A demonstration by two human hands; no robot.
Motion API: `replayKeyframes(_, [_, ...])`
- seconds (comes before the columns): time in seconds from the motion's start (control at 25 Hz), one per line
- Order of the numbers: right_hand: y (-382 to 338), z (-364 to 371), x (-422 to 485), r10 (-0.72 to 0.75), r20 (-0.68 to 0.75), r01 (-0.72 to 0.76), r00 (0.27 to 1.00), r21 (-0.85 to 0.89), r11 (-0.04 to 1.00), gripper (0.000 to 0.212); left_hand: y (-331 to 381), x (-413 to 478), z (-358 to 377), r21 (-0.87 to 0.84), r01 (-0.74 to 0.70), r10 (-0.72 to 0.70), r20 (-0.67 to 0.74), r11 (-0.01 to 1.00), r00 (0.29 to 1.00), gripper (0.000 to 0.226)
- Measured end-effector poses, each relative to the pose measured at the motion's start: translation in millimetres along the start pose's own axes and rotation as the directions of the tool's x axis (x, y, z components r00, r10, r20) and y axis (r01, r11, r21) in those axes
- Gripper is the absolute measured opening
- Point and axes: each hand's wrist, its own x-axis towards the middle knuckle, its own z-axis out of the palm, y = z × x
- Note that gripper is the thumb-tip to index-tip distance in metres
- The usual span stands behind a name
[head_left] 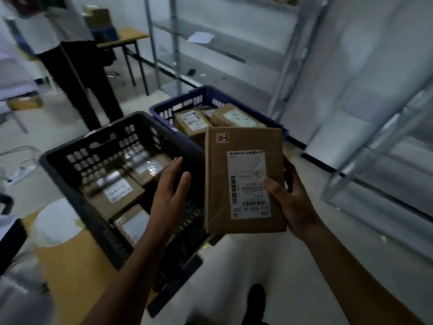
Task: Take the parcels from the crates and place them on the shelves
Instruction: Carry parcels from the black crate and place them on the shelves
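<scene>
The right hand (pixel 295 205) grips a flat brown parcel (pixel 243 181) by its lower right edge, thumb across the label, holding it above the black crate (pixel 98 179). The left hand (pixel 171 191) hovers beside it, fingers straight, empty. The parcel looks light and stiff; gripping both long edges should steady it toward the shelves (pixel 365 127).

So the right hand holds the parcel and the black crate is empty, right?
No. The right hand does hold the parcel, but the black crate is not empty: the head view shows several parcels lying in it.
</scene>
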Motion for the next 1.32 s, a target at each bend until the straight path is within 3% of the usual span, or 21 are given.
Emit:
replayKeyframes(0.16, [12.8,-81.0,-63.7,0.017,-0.183,-0.021,0.983,-0.021,1.000,0.084,15.6,-11.2,67.7,0.254,-0.194,0.157,0.161,0.948,0.974,0.069])
replayKeyframes(0.28, [23.1,-145.4,-111.4,0.022,-0.307,-0.036,0.951,-0.041,0.999,0.086,25.4,-28.1,131.1,0.443,-0.386,0.242,0.348,0.809,0.906,0.074])
replayKeyframes(0.44, [36.5,-252.7,-191.9,0.036,-0.479,-0.051,0.877,-0.020,0.998,0.087,48.7,-77.5,250.3,0.524,-0.518,0.211,0.536,0.676,0.818,0.071])
replayKeyframes(0.68, [52.4,-415.1,-331.1,0.054,-0.657,-0.074,0.752,-0.003,0.997,0.089,93.5,-191.2,431.2,0.415,-0.710,0.209,0.762,0.569,0.613,0.077])
replayKeyframes(0.92, [67.4,-524.5,-428.2,0.070,-0.783,-0.051,0.618,0.049,0.997,0.090,137.6,-275.4,565.8,0.280,-0.815,0.228,0.868,0.507,0.440,0.086])
replayKeyframes(1.32, [65.3,-680.8,-437.7,0.022,-0.916,-0.042,0.401,0.006,0.999,0.087,185.0,-294.1,785.5,0.045,-0.865,0.310,0.923,0.499,0.227,0.087])
